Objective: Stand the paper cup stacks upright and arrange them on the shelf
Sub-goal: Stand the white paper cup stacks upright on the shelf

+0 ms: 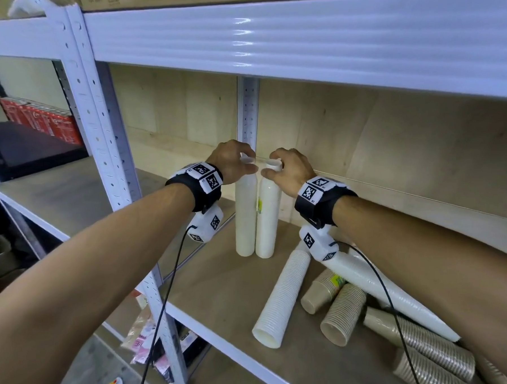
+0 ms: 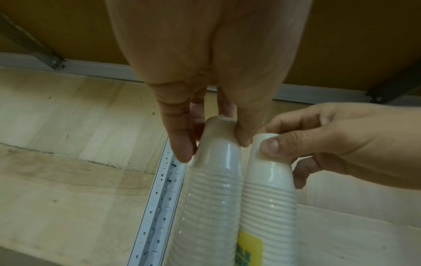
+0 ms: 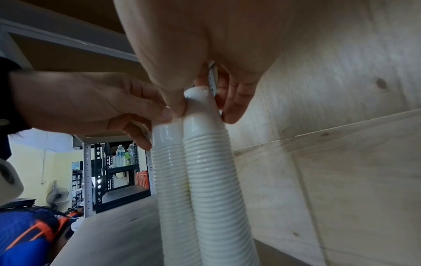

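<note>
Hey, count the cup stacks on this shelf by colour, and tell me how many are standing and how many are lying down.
Upright white cup stacks: 2
Lying white cup stacks: 2
Lying brown cup stacks: at least 4; the right forearm hides part of the pile
Total: at least 8

Bare forearms, a tracked band and camera on each wrist

The left hand [image 1: 233, 163] and right hand [image 1: 289, 172] were ungloved, with short nails, and both forearms were bare, no sleeve showing. Each wrist wore a wide black strap [image 1: 199, 194] topped with white rounded tiles printed with black-and-white square fiducial markers [image 1: 315, 188]. Under each strap hung a white, blocky camera housing [image 1: 205, 223] carrying more of the same markers on its faces. A thin black cable [image 1: 164, 302] ran from each housing, trailing down past the forearm.
</note>
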Demonstrator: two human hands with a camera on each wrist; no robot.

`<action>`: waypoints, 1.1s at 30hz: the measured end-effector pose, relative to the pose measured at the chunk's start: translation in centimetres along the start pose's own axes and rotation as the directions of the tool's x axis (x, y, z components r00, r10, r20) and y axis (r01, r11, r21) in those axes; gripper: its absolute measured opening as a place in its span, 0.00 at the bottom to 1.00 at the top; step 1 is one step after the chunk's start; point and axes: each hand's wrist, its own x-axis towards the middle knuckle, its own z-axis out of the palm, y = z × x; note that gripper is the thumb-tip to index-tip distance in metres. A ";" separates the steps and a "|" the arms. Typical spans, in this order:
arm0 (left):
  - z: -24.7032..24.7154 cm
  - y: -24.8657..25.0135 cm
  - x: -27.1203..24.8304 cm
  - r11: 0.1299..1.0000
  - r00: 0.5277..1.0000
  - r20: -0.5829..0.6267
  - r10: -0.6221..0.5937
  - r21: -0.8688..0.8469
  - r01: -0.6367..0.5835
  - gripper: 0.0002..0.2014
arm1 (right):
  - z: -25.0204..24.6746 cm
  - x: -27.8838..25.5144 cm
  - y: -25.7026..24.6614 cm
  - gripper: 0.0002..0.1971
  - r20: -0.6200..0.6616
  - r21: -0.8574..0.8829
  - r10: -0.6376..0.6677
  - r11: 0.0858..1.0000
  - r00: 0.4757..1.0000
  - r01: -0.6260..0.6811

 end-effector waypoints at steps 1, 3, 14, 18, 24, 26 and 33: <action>0.0 0.0 0.1 1.000 1.000 0.005 0.008 0.000 -0.008 0.16 | -0.1 0.1 0.0 0.23 0.009 -0.005 -0.007 1.000 1.000 0.007; 0.1 0.0 0.1 0.999 0.999 0.026 0.032 -0.001 -0.032 0.16 | -0.1 0.2 0.1 0.22 0.024 -0.007 -0.026 1.000 0.999 0.027; -0.1 0.4 0.2 1.000 1.000 0.007 -0.028 -0.012 0.028 0.18 | -0.4 0.6 -0.5 0.21 0.032 -0.037 0.016 0.999 0.999 -0.015; -0.2 0.4 -0.1 0.999 0.999 0.032 0.032 0.037 -0.033 0.18 | -0.3 0.6 -0.4 0.17 0.068 -0.013 0.006 1.000 0.998 -0.006; -0.1 0.7 -0.2 0.998 0.999 -0.009 -0.035 0.044 0.035 0.20 | -0.5 0.6 -0.7 0.24 0.039 -0.046 0.011 0.999 0.999 -0.009; -0.2 0.8 -0.2 0.999 1.000 0.001 -0.013 0.038 0.013 0.13 | -0.6 0.7 -0.8 0.18 0.056 -0.043 0.010 0.999 0.998 -0.008; -0.6 0.9 -0.5 0.999 1.000 0.020 0.000 0.042 -0.001 0.18 | -0.9 0.4 -0.8 0.21 0.093 0.004 -0.011 1.000 0.996 0.011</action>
